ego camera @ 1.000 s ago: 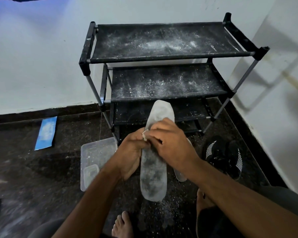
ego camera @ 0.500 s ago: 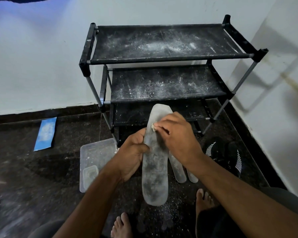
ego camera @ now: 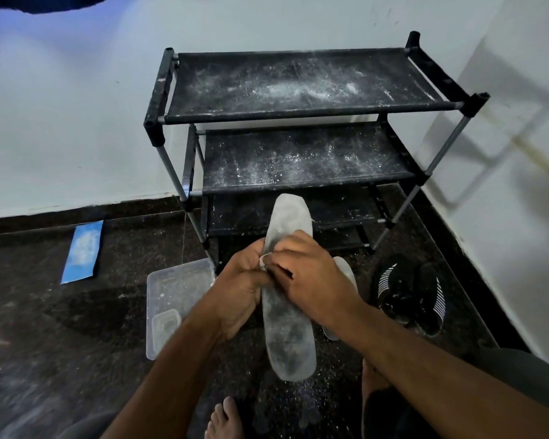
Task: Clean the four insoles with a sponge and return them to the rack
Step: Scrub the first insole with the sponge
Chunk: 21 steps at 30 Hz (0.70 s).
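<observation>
Dark speckled stone floor [ego camera: 61,327] met pale walls at a corner, where a black three-shelf metal rack [ego camera: 298,87], dusted white, stood in the upper centre of the frame. At centre, the left hand [ego camera: 238,293] gripped a long grey powder-streaked insole [ego camera: 287,337] by its left edge, its long axis running up and down the frame, toe toward the rack. The right hand [ego camera: 311,277], fingers curled, pinched a small pale sponge [ego camera: 263,259] against the insole's middle. Another grey insole [ego camera: 346,274] lay on the floor just right.
</observation>
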Each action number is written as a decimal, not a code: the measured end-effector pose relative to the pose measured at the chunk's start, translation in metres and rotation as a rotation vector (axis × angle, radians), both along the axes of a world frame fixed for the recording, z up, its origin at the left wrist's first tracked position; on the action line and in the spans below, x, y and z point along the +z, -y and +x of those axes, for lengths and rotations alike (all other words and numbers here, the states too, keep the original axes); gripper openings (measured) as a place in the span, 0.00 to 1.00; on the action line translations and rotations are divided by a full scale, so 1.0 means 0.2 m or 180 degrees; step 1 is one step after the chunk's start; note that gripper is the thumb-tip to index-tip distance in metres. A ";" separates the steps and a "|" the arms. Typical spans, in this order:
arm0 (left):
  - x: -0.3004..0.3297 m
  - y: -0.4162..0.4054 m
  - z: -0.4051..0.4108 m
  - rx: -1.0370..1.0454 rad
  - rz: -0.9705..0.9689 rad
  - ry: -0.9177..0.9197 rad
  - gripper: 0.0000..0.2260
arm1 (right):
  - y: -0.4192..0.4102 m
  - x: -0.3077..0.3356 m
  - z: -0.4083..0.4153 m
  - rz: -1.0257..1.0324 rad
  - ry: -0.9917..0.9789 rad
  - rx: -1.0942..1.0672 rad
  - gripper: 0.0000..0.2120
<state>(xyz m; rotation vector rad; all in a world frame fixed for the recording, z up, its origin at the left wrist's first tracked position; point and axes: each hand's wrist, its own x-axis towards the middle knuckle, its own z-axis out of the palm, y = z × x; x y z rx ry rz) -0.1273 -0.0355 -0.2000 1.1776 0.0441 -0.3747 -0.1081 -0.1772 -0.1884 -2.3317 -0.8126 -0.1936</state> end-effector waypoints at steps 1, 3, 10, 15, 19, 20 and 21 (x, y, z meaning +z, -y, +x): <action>0.00 0.00 0.00 0.0015 0.0000 -0.0007 0.26 | 0.01 0.00 0.02 -0.0012 0.0007 -0.0017 0.03; 0.00 0.00 0.00 0.0049 0.0003 -0.0002 0.26 | 0.05 -0.01 0.10 -0.0066 0.0089 -0.0395 0.04; 0.00 -0.01 0.00 0.0110 -0.0047 -0.0039 0.27 | 0.02 -0.01 0.03 -0.0096 0.0069 -0.0094 0.05; 0.01 -0.01 0.01 0.0144 0.0004 0.0054 0.27 | 0.09 -0.02 0.13 -0.0076 0.0197 -0.0742 0.04; 0.00 -0.01 0.01 0.0193 -0.0097 0.0008 0.26 | 0.02 0.00 0.02 -0.0156 0.0201 -0.0035 0.04; 0.00 -0.01 0.01 0.0187 -0.0088 0.0020 0.26 | 0.03 0.00 0.03 -0.0159 0.0155 -0.0033 0.04; 0.00 -0.01 0.01 0.0184 -0.0072 0.0031 0.26 | 0.05 0.00 0.06 -0.0139 0.0117 -0.0193 0.04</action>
